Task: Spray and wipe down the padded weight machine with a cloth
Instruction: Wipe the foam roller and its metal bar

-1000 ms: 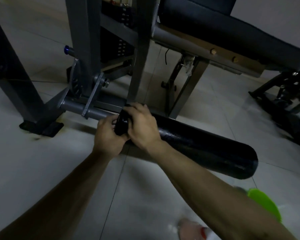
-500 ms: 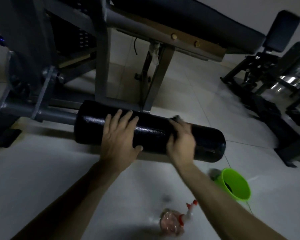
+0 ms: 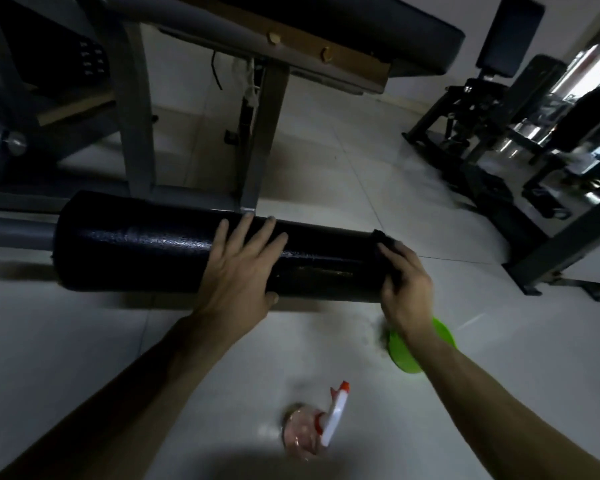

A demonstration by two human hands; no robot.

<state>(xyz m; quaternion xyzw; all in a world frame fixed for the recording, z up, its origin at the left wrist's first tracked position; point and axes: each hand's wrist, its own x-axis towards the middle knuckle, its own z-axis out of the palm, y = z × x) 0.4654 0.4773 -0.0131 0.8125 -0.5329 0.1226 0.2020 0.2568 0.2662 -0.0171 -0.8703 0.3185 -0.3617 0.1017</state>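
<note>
A black padded roller (image 3: 146,247) of the weight machine lies horizontally low above the tiled floor, its surface glistening wet. My left hand (image 3: 243,265) rests on its middle with fingers spread flat. At the roller's right end, my right hand (image 3: 404,282) grips a dark cloth (image 3: 387,242) pressed against the pad. The long black bench pad (image 3: 378,26) runs above, at the top. A clear spray bottle (image 3: 312,427) with a white and red trigger stands on the floor near me.
A green bucket (image 3: 400,351) sits on the floor, partly hidden by my right forearm. Grey steel legs (image 3: 136,133) of the machine rise behind the roller. More dark gym equipment (image 3: 520,116) stands at the right, with a frame foot near the roller's end.
My right hand slid the cloth along the roller from its left end to its right end. My left hand moved from the left end to the middle and flattened.
</note>
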